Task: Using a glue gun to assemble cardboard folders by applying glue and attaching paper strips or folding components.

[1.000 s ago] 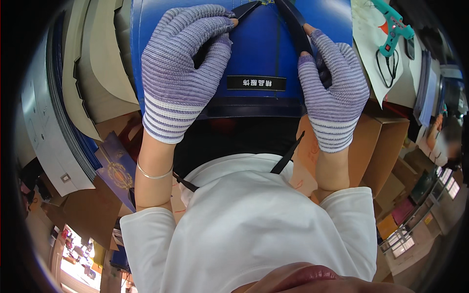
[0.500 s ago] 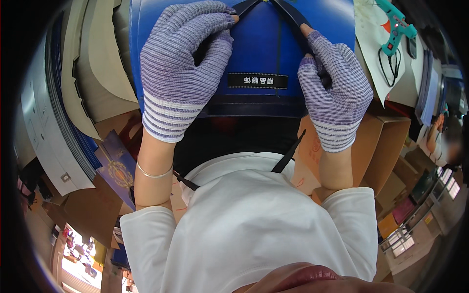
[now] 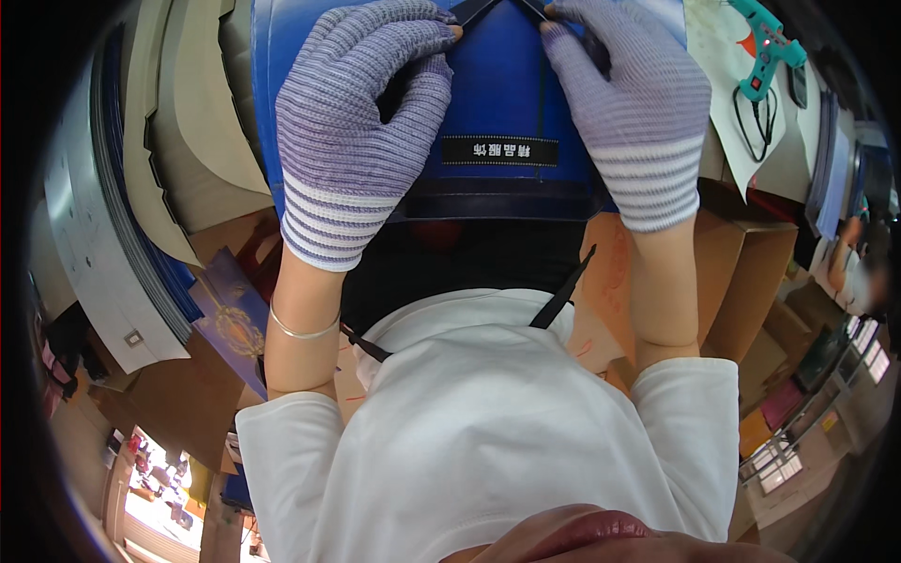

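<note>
A glossy blue panel [image 3: 497,98], possibly a box or case, is before me, with a small black label [image 3: 499,150] near its closest edge. Two dark flat strips [image 3: 479,11] meet in a peak at the top of the picture. My left hand [image 3: 361,122], in a purple-and-white striped knit glove with bare fingertips, is closed with thumb and fingers on the left strip. Wearing a matching glove, my right hand [image 3: 643,89] pinches the right strip close to the peak. The far ends of the strips are cut off by the picture's edge.
A teal glue gun [image 3: 774,58] with a black cord lies on a pale sheet at the right. Cardboard boxes [image 3: 751,272] stand below it. Curved cut boards [image 3: 155,122] and a purple-and-gold printed piece [image 3: 225,314] are at the left. Another person [image 3: 852,272] sits far right.
My right hand has moved up along the right strip toward the peak, its fingers now nearer my left hand. The left hand stays at its strip.
</note>
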